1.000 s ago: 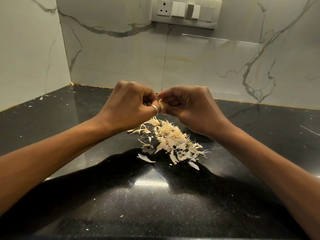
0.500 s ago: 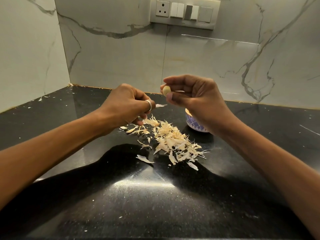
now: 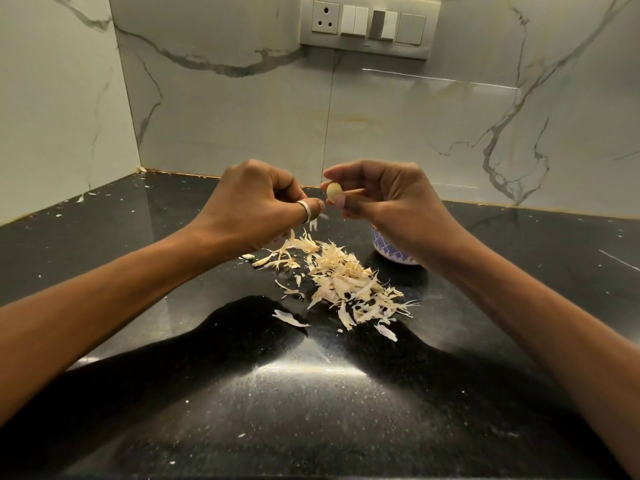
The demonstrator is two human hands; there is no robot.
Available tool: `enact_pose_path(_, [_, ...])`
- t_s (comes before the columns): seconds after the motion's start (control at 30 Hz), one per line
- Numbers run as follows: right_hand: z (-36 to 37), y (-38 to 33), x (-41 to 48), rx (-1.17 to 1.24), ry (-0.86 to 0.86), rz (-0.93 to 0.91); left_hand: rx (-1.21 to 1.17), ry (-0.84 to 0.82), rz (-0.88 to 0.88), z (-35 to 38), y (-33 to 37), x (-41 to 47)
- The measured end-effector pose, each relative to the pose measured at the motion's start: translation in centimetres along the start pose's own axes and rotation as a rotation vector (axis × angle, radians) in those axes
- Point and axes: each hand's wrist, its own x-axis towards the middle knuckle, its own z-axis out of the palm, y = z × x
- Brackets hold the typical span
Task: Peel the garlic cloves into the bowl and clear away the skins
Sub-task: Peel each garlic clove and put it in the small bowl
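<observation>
My right hand (image 3: 388,199) pinches a pale peeled garlic clove (image 3: 334,192) between thumb and fingertips, raised above the black counter. My left hand (image 3: 256,206), with a ring on one finger, hovers just left of the clove with its fingers curled; whether it holds a scrap of skin I cannot tell. A heap of dry garlic skins (image 3: 343,282) lies on the counter below and between the hands. A small blue-and-white patterned bowl (image 3: 388,249) stands behind my right wrist, mostly hidden by it.
The black stone counter (image 3: 311,393) runs into a corner of white marble walls. A switch panel (image 3: 369,24) is mounted on the back wall. Small skin flakes are scattered along the left and back edges.
The hands were joined on the clove, then parted; my right hand lifted the clove up. My left hand dropped toward the skins and has now risen back beside the clove.
</observation>
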Motion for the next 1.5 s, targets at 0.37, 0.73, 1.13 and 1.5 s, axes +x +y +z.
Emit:
enact_pose_path(0.37, [-0.5, -0.4, 0.0, 0.326, -0.047, 0.229, 0.023, 0.093, 0.115, -0.3, 0.3, 0.1])
enact_pose_path(0.73, [-0.3, -0.5, 0.2, 0.545, -0.125, 0.327, -0.056, -0.009, 0.194, -0.1, -0.2, 0.2])
enact_pose_path(1.13, [-0.6, -1.3, -0.2, 0.618, -0.236, 0.43, -0.349, -0.219, -0.104, -1.2, 0.4, 0.4])
enact_pose_path(1.5, [-0.4, -1.3, -0.3, 0.835, -0.304, 0.566, -0.396, -0.393, -0.165, -1.9, 1.0, 0.3])
